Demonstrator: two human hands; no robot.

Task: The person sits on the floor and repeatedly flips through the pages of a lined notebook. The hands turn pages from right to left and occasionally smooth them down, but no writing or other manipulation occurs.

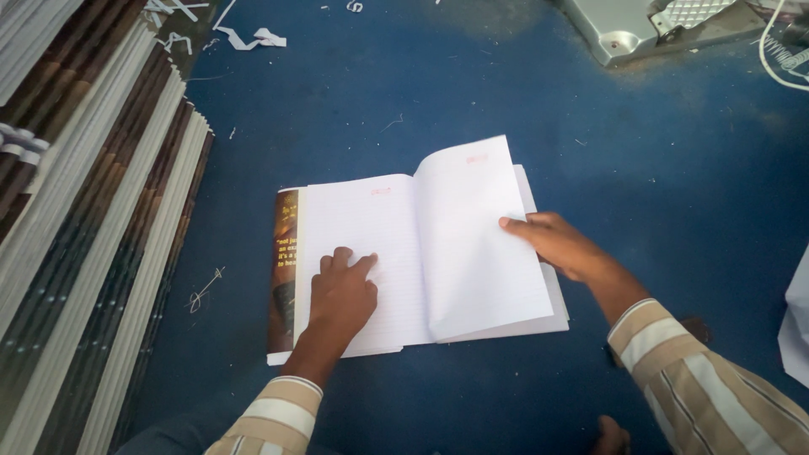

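An open notebook (pixel 396 227) with white ruled pages lies flat on the blue surface (pixel 404 93). Its dark printed cover (pixel 284 270) sticks out at the left edge. My left hand (pixel 341 291) rests palm down on the left page, fingers spread and pressing it flat. My right hand (pixel 560 244) touches the right edge of the right-hand pages (pixel 476 236), which are lifted and curving slightly, with the fingers laid on the top sheet.
Stacks of bound notebooks (pixel 93 219) run along the left side. Paper scraps (pixel 253 38) lie at the top left, and a bent metal clip (pixel 205 290) sits near the stacks. A grey metal machine part (pixel 632 29) and a white cable (pixel 779 59) are at the top right.
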